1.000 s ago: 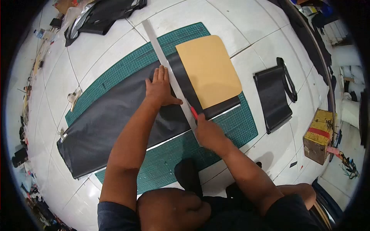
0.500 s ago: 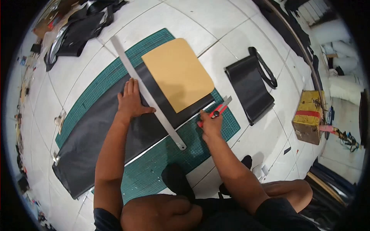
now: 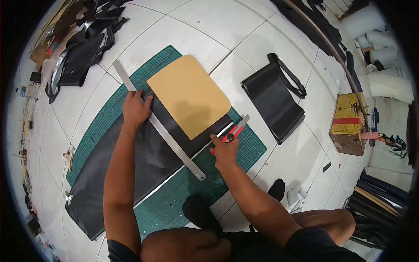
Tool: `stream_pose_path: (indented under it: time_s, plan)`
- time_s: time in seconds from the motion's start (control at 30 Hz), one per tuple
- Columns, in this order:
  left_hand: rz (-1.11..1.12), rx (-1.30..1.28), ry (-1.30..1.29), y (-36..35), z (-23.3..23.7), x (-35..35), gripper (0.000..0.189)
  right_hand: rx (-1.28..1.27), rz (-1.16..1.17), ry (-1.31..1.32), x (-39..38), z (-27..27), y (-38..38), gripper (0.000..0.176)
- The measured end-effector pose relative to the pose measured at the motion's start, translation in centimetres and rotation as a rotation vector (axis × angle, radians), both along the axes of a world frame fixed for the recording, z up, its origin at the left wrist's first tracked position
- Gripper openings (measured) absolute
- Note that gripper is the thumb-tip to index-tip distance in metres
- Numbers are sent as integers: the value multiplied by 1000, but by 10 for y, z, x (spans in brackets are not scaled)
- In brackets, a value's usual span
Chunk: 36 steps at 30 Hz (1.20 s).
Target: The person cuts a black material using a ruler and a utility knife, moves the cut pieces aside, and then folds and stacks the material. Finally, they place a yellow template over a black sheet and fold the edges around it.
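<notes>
A steel ruler (image 3: 168, 139) lies slantwise across black sheet material (image 3: 144, 161) on a green cutting mat (image 3: 174, 205). My left hand (image 3: 136, 109) is on the ruler's upper part, thumb and fingers at its two edges. A tan rounded panel (image 3: 192, 96) rests on the black material, right of the ruler. My right hand (image 3: 225, 150) grips a red cutter (image 3: 233, 134), its blade pointing up and right, near the material's front edge and the panel's lower corner.
Right of the mat lies a black folded piece with a strap (image 3: 275, 100). A yellow box (image 3: 347, 124) stands at the right. Black scraps (image 3: 83, 56) lie upper left. Clips (image 3: 67, 159) sit at the mat's left edge. My feet (image 3: 198, 212) are near the front edge.
My left hand has moved up along the ruler, and its spread fingers have drawn in around it. The view has shifted slightly. My right hand still has the cutter.
</notes>
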<state>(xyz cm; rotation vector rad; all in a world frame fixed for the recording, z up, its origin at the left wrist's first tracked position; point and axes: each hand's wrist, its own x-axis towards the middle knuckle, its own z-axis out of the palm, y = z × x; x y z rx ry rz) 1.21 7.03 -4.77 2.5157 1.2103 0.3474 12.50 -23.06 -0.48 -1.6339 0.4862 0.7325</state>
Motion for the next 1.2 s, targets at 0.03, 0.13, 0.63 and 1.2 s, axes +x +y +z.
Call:
stream_pose_path:
  time_s: [0.03, 0.13, 0.63, 1.2]
  plan:
    - [-33, -15, 13, 7, -2, 3, 49, 12, 7, 2, 0, 2, 1, 49]
    - [-14, -32, 52, 18, -4, 8, 37, 74, -40, 2, -1, -4, 3, 49]
    - [-29, -344, -162, 31, -11, 10, 23, 221, -215, 96, 1, -4, 16, 55]
    - [-134, -587, -611, -66, 5, 65, 14, -86, 53, -543, 94, -9, -74, 41]
